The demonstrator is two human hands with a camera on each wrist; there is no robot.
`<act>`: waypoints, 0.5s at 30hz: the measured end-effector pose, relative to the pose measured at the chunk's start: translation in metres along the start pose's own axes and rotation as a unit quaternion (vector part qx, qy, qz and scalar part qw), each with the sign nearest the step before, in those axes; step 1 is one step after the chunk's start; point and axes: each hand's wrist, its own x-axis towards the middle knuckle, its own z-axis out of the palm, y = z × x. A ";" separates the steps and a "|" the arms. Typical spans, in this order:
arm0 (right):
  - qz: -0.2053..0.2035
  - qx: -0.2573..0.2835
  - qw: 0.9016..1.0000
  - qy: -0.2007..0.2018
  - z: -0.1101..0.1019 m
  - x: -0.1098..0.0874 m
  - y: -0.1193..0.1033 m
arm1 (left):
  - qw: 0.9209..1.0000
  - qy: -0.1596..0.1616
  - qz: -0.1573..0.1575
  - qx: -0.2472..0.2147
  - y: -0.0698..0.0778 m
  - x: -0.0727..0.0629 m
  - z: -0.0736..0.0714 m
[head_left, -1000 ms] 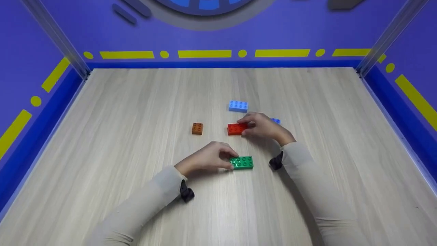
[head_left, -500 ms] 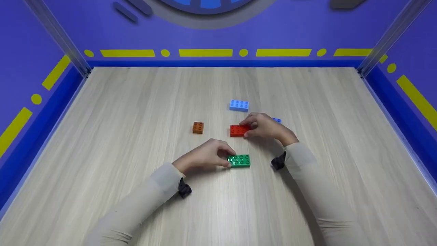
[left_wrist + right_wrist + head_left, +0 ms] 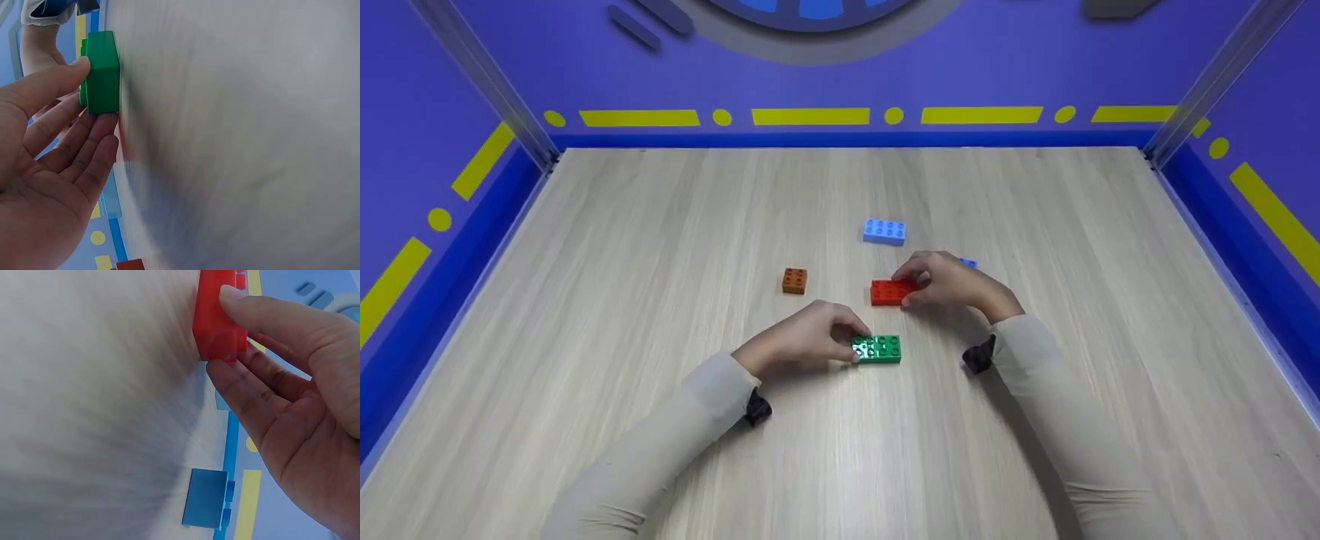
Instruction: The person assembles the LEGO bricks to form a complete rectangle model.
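In the head view my left hand [image 3: 810, 337] pinches the left end of a green toy building brick [image 3: 877, 349], thumb on the near side and fingers behind. The left wrist view shows the thumb against the green brick's [image 3: 103, 73] side. Farther back, my right hand [image 3: 956, 283] grips the right end of a red toy building brick [image 3: 889, 292]. Its thumb presses the red brick's [image 3: 216, 315] side in the right wrist view. Both bricks have their studs facing up, and the red one lies behind the green, apart from it.
A light blue brick [image 3: 884, 232] lies behind the red one, and a small brown-orange brick [image 3: 794, 280] to the left. Another blue brick [image 3: 969, 263] is mostly hidden behind my right hand. Blue-purple panels [image 3: 840, 90] wall the wooden table [image 3: 660, 225] at the back and sides.
My left hand has shifted the green brick left and slightly away from me. The right hand has brought the red brick right and toward me, so the two bricks are closer front to back.
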 end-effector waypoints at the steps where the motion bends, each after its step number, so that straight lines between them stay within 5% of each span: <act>1: 0.000 0.001 1.000 -0.001 0.000 -0.001 0.000 | 1.000 0.002 0.002 0.001 0.000 0.000 -0.001; 15: -0.002 -0.018 1.000 -0.011 -0.002 -0.010 0.002 | 1.000 0.011 -0.011 0.003 -0.005 0.000 -0.008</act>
